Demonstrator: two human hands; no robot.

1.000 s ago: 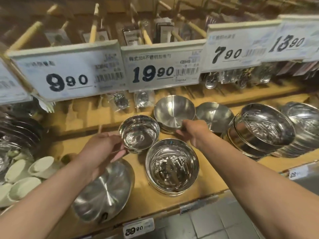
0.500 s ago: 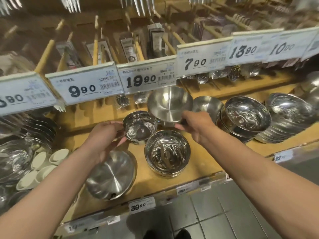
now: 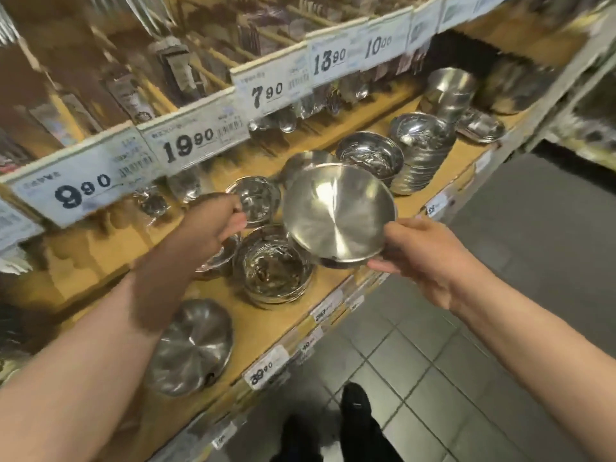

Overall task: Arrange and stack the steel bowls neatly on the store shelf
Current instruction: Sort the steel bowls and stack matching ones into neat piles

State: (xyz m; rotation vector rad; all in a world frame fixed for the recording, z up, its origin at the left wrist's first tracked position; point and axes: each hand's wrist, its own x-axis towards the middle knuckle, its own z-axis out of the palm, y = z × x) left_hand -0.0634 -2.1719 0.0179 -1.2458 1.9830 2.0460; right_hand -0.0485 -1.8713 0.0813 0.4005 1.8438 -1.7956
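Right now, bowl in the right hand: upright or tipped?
Tipped. The steel bowl is held off the shelf by the right hand gripping its rim, its empty inside facing the camera.

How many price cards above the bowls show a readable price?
5, left to right: 9.90 card, 19.90 card, 7.90 card, 13.90 card, 10.00 card. Blurred cards at both ends may hide more.
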